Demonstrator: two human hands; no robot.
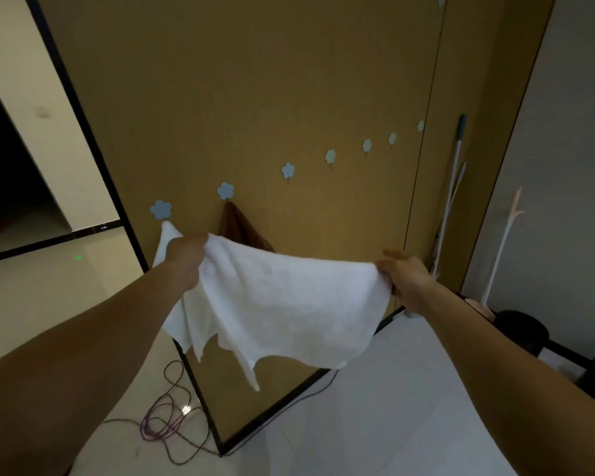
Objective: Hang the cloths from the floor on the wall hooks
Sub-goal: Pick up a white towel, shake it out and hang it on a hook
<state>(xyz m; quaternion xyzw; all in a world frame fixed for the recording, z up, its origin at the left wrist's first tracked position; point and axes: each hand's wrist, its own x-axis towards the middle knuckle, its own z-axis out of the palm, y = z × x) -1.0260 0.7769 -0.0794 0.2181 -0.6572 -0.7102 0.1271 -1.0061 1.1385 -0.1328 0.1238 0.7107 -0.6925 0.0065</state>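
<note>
A white cloth is stretched in the air between my two hands in front of the wooden wall. My left hand grips its left upper edge, and my right hand pinches its right upper corner. One corner of white cloth reaches up to the leftmost blue flower hook. Whether that corner belongs to the held cloth I cannot tell. A brown cloth hangs from the second flower hook, partly hidden behind the white one. Several more flower hooks run up to the right with nothing on them.
A tangled purple cable lies on the floor by the wall's lower corner. Mop handles lean against the wall at right. A white coat stand and a black round stool stand further right. A dark doorway opens at left.
</note>
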